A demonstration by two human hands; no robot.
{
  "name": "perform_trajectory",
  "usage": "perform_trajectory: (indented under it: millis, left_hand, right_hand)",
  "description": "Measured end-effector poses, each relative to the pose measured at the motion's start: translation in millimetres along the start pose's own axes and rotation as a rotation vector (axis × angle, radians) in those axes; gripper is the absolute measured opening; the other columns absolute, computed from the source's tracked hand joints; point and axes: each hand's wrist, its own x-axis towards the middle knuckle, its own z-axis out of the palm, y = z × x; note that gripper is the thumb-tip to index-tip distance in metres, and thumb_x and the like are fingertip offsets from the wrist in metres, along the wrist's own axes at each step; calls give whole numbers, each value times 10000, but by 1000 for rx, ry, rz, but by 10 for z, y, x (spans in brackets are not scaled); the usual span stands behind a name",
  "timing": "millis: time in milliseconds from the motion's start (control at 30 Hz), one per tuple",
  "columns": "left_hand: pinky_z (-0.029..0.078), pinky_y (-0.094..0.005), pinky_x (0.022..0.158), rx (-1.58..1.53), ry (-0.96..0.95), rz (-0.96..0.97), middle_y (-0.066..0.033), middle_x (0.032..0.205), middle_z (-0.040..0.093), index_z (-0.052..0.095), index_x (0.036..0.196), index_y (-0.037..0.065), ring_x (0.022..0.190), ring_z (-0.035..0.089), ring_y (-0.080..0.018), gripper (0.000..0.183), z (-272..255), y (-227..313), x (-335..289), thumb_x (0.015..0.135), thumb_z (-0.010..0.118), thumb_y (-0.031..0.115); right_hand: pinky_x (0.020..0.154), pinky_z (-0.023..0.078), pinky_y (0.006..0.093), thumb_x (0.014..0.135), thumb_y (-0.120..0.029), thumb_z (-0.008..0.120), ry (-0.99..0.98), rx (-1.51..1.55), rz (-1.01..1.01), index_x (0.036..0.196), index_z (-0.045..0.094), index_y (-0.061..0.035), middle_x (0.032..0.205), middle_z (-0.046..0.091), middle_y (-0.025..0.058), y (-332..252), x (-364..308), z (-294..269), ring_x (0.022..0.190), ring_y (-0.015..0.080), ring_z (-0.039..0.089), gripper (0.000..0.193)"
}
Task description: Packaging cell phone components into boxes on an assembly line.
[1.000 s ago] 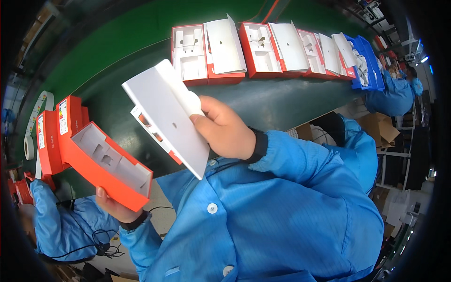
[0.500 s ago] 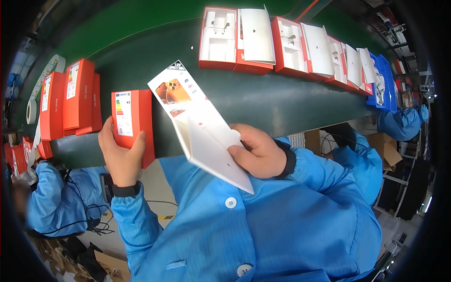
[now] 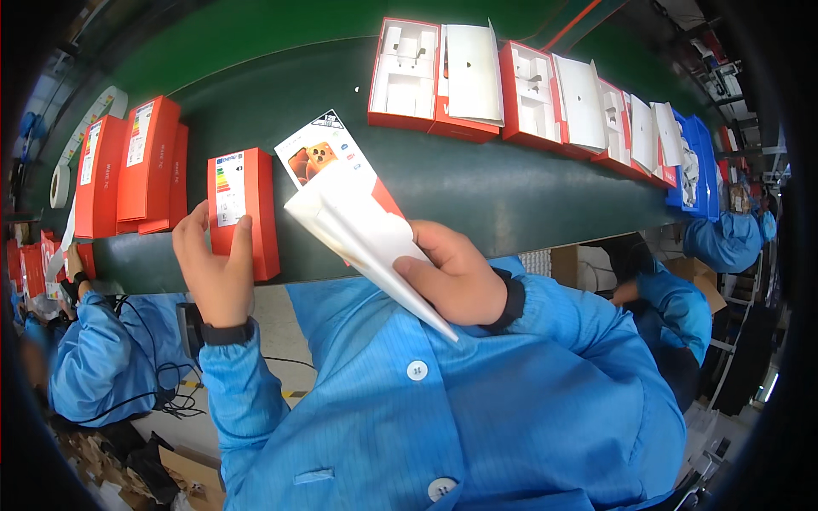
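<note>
A red box (image 3: 243, 209) with a white label stands near the table's front edge. My left hand (image 3: 217, 264) is at its lower front, fingers spread; the fingertips overlap the box's left edge and the thumb lies over its face. In my right hand (image 3: 456, 272) is a printed white box cover (image 3: 328, 162) with pictures of phones at its far end, a red edge and a white flap folded over its near part. My right thumb presses on the white flap, and the other fingers are partly hidden beneath it.
Several red labelled boxes (image 3: 149, 170) stand at the left beside a roll of labels (image 3: 60, 186). Open red boxes with white insets (image 3: 407, 72) line the far right, ending at a blue bin (image 3: 699, 162). A co-worker's blue sleeve (image 3: 94, 349) is at left, another (image 3: 682, 298) at right.
The red box stands slightly farther from me, and my left hand's grip on it has loosened. The cover's white flap has swung across it. At left, a co-worker's hand has come to the red boxes.
</note>
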Motion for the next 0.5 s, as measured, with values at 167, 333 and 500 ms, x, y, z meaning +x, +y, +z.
perform_trajectory:
  millis: [167,333,500]
  left_hand:
    - [498,-318,975,-917,-414,-249,-84,1200,639,569,1377,-22,1099,619,-164,523,-260,551,-180,975,730,272]
    - [527,-333,961,-1303,-707,-397,-110,1222,698,581,1366,-13,1112,660,-177,556,-104,825,-198,968,760,330]
    - [536,-336,970,-1321,-598,-408,-120,1227,710,582,1356,-25,1112,678,-178,460,-17,827,-256,1005,721,237]
  right_hand:
    - [860,529,270,1052,-97,578,-48,217,119,1255,628,18,1089,683,44,61,117,48,969,86,636,239]
    - [832,542,262,1056,-135,622,-167,213,59,1253,637,23,1102,717,54,195,214,147,953,87,660,254]
    - [842,538,264,1076,-161,601,-178,190,55,1254,637,20,1099,713,49,192,211,122,979,85,656,257]
